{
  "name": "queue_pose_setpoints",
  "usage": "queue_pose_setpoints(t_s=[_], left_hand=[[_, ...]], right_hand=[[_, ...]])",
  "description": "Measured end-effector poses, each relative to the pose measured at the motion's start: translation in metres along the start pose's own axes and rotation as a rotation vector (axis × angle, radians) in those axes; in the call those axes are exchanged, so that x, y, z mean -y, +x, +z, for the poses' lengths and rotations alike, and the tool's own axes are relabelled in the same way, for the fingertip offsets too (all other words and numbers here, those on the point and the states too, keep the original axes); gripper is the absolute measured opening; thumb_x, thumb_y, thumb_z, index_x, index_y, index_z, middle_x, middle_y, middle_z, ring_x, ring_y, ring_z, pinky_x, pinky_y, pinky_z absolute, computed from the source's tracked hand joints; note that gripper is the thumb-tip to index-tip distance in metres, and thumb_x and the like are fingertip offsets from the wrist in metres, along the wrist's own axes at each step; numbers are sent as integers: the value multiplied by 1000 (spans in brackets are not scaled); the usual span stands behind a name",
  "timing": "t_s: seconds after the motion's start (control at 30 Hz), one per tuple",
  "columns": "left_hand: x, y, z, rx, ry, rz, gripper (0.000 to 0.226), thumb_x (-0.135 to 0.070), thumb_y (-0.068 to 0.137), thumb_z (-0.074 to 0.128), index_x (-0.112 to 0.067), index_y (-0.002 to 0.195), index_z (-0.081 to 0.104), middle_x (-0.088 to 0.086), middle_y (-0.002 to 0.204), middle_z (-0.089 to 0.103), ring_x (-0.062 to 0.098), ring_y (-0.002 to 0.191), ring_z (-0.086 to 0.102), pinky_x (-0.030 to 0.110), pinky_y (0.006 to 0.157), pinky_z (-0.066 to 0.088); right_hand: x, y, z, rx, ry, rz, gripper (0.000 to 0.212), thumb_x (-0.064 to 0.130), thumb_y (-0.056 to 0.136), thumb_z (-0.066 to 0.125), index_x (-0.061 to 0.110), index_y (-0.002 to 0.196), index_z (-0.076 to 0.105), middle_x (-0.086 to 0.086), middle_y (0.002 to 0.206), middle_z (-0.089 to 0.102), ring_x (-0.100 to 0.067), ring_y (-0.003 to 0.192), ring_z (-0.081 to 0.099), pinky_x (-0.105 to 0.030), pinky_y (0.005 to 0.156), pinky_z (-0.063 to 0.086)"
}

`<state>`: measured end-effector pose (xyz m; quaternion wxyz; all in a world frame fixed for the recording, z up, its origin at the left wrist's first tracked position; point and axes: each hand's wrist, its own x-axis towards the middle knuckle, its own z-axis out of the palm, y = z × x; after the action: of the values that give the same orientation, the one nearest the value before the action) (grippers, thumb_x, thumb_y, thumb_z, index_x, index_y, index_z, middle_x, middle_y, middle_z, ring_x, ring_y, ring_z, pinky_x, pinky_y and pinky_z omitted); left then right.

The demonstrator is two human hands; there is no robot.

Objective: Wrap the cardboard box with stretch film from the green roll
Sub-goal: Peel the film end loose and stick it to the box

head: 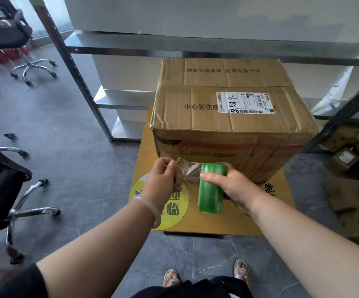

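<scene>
Grey floor tiles [88, 147] ran under a metal shelf frame [71, 61] and past two office chairs [6, 35]. On a yellow board [277, 211] laid on that floor stood the cardboard box [228, 125]. Wrapping looked barely begun: no film from the roll touched the box yet, so every turn was left to do. Just in front of the box, the right hand [232, 186] had its grip clamped round the green roll [210, 190], long axis upright, top end toward the box. The left hand [161, 179] pinched the film [190, 173] tail, drawn out leftward.
</scene>
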<state>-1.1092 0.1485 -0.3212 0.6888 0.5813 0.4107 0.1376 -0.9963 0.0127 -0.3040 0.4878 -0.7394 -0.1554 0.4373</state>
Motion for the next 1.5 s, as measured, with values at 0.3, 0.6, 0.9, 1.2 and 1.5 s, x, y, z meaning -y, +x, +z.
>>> queue_pose_setpoints(t_s=[0.3,0.6,0.9,1.2,1.5], left_hand=[[6,5,-27,22,-81,-123,13,-10,95,63,-11,106,70,8,93,70,17,82,66,40,91,58],[16,18,-25,92,-197,-350,37,-39,97,56,-10,120,62,9,110,64,22,101,60,43,92,54],[26,11,-8,135,-232,-234,15,-20,101,53,-11,99,65,16,107,66,25,101,61,46,103,48],[18,6,-12,-107,-207,-21,26,-22,106,40,-10,91,58,5,74,60,16,62,57,36,68,56],[17,2,-17,2,-112,-29,5,-14,93,64,-15,90,60,-2,82,63,10,74,58,28,70,51]], right_hand=[[2,10,6,57,-90,9,43,23,69,72,28,105,48,-7,107,61,-26,105,59,-46,100,45],[10,15,13,91,-149,-46,47,8,82,66,26,119,42,-2,104,59,-21,100,57,-37,91,45],[11,18,6,96,-100,-41,56,15,72,71,20,122,48,-9,109,62,-25,103,59,-36,90,48],[7,16,12,53,-68,-98,47,9,82,69,22,121,46,-3,106,62,-16,98,59,-24,78,47],[6,15,17,48,-55,-125,43,11,81,70,26,116,48,-2,104,63,-16,98,60,-28,81,47]])
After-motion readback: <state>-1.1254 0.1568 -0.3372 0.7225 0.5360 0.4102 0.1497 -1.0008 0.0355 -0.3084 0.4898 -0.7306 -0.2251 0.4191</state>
